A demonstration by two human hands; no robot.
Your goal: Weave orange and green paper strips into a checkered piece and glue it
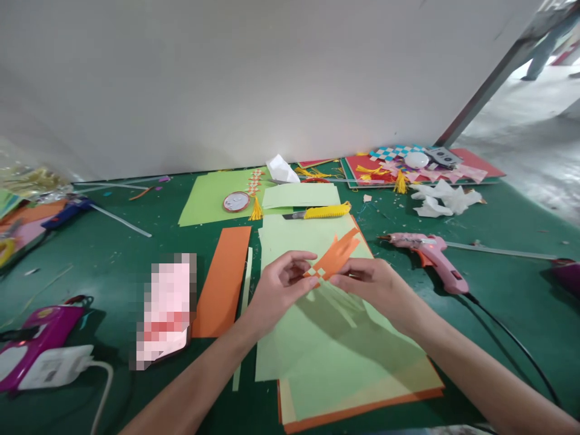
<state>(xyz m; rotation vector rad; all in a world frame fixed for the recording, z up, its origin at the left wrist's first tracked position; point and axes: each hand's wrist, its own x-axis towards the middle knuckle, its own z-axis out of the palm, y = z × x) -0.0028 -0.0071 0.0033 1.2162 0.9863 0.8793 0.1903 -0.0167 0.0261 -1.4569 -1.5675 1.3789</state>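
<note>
Between my hands is a small weave of orange and pale green paper strips point(334, 258), checkered at its lower left end. My left hand point(283, 281) pinches that checkered end between thumb and fingers. My right hand point(374, 287) grips its right side, with the fingertips partly hidden behind the paper. Loose orange strips fan out toward the upper right, and pale green strips hang below. Underneath lies a stack of pale green paper sheets point(317, 356) with orange sheets beneath. A yellow utility knife point(327, 211) rests across the top of the stack.
On the right lies a pink hot glue gun point(430, 254) with its cord. An orange paper piece point(224, 284) and a blurred phone point(167, 308) are on the left, near a purple power strip point(45, 332). Crumpled tissue point(446, 198) and woven crafts sit by the wall.
</note>
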